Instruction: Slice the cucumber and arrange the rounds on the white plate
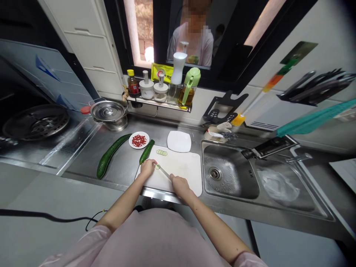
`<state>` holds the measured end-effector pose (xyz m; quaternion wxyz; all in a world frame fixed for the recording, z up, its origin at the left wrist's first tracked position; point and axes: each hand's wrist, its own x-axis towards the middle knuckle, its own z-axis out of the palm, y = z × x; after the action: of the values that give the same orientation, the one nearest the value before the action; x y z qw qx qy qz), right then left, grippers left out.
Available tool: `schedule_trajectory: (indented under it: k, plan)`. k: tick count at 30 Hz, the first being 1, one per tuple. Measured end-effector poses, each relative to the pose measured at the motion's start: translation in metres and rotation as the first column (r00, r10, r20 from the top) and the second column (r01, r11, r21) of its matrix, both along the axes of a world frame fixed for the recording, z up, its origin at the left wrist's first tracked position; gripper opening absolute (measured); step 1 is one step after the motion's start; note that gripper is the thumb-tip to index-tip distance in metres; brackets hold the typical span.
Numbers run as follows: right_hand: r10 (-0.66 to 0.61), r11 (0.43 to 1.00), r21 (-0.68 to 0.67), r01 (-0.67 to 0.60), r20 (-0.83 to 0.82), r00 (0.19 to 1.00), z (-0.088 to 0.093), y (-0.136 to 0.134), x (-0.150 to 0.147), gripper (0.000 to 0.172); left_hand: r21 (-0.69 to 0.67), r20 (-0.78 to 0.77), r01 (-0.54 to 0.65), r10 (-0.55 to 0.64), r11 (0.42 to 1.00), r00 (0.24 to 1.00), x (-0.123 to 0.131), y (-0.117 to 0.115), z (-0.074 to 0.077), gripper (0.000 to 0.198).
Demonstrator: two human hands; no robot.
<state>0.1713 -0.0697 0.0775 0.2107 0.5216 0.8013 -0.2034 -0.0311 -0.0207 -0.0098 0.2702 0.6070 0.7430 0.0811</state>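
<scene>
My right hand (180, 185) is closed around the handle of a knife (166, 174), its blade pointing left across the white cutting board (189, 170). Near the blade's tip is a thin cucumber slice (158, 167). My left hand (148, 168) has its fingers curled together beside that tip; what they grip is hidden. Just behind the left hand lies a cut cucumber piece (147, 152), at the board's left edge. Several pale cucumber slices (161, 152) overlap in a row toward the back of the board. A long whole cucumber (111, 157) rests on the steel counter to the left.
Behind the board stand a plate of chopped red pieces (139, 140) and a white square plate (179, 141). To the right is a steel sink (230, 178). Bottles and jars fill a wall rack (161, 102). A lidded pot (109, 111) and a pan (36, 120) are leftward.
</scene>
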Motion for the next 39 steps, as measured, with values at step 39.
schedule_trajectory:
  k: [39]
  plan:
    - [-0.242, 0.969, 0.033, 0.244, -0.048, 0.969, -0.018, -0.016, 0.055, 0.023, 0.009, -0.063, 0.035, -0.034, 0.999, 0.997, 0.011, -0.003, 0.014, 0.018]
